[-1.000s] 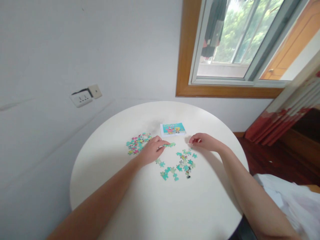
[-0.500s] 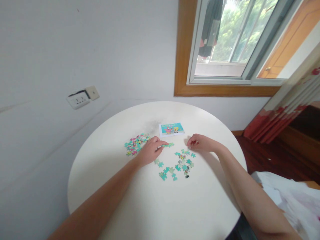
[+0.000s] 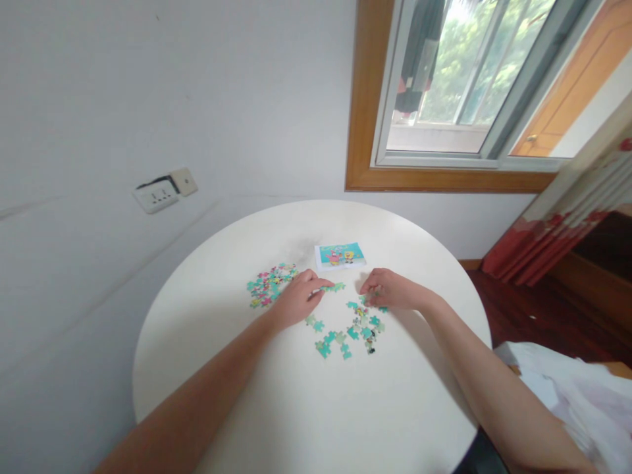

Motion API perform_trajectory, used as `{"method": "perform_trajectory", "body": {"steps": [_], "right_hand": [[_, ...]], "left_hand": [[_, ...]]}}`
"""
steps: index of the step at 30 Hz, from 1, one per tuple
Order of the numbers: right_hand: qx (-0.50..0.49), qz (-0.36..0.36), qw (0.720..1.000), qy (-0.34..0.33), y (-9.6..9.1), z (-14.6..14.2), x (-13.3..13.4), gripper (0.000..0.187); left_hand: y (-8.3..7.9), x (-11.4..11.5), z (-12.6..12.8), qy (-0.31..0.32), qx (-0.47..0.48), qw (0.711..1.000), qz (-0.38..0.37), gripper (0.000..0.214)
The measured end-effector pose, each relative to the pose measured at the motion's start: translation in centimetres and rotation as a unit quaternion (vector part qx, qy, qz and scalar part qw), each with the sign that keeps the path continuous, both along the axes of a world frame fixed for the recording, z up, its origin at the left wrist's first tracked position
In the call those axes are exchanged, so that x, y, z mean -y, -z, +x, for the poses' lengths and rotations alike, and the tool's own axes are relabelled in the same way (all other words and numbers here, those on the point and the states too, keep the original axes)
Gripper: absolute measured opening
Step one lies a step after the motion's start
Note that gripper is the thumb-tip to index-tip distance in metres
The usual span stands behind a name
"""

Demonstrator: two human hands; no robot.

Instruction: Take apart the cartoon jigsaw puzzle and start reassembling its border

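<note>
My left hand (image 3: pixel 299 299) rests on the white table with its index finger and thumb around the left end of a short strip of joined green puzzle pieces (image 3: pixel 336 288). My right hand (image 3: pixel 388 288) hovers low over the upper edge of a loose cluster of green and teal puzzle pieces (image 3: pixel 364 322), fingers bent and apart, with no piece visible between them. It covers part of that cluster. Below and between the hands lie a few more joined pieces (image 3: pixel 324 345). Beside my left hand spreads a pile of mixed pink, yellow and teal pieces (image 3: pixel 266 286).
A picture card (image 3: pixel 340 255) with cartoon figures lies behind the strip. The round white table (image 3: pixel 276 408) stands near a wall with a socket (image 3: pixel 157 195) and a wood-framed window (image 3: pixel 365 178). White plastic bags (image 3: pixel 567 395) sit at the right.
My right hand has moved left and slightly nearer to me, over the top of the loose cluster, and its fingers have spread. My left hand stays at the strip.
</note>
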State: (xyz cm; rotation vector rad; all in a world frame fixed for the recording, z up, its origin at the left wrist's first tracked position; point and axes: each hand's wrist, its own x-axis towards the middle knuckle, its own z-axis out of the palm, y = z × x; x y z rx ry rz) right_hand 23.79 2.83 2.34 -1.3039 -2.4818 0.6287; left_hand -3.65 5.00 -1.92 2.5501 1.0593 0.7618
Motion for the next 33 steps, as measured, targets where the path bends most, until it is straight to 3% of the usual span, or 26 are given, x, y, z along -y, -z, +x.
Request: {"method": "perform_trajectory", "body": {"steps": [8, 18, 25, 33], "right_hand": [[0.007, -0.002, 1.0, 0.013, 0.1, -0.5, 0.0, 0.019], [-0.076, -0.101, 0.99, 0.066, 1.1, -1.0, -0.4, 0.015], [-0.12, -0.091, 0.983, 0.108, 1.5, -1.1, -0.7, 0.009], [-0.131, -0.085, 0.972, 0.174, 1.8, -0.8, -1.4, 0.02]], "left_hand": [[0.0, 0.0, -0.1, -0.001, -0.003, 1.0, -0.002, 0.031], [0.0, 0.0, 0.0, -0.001, -0.002, 1.0, -0.006, 0.031], [0.0, 0.0, 0.1, -0.003, 0.0, 1.0, -0.003, 0.032], [-0.2, 0.1, 0.1, -0.005, -0.004, 1.0, -0.01, 0.032]]}}
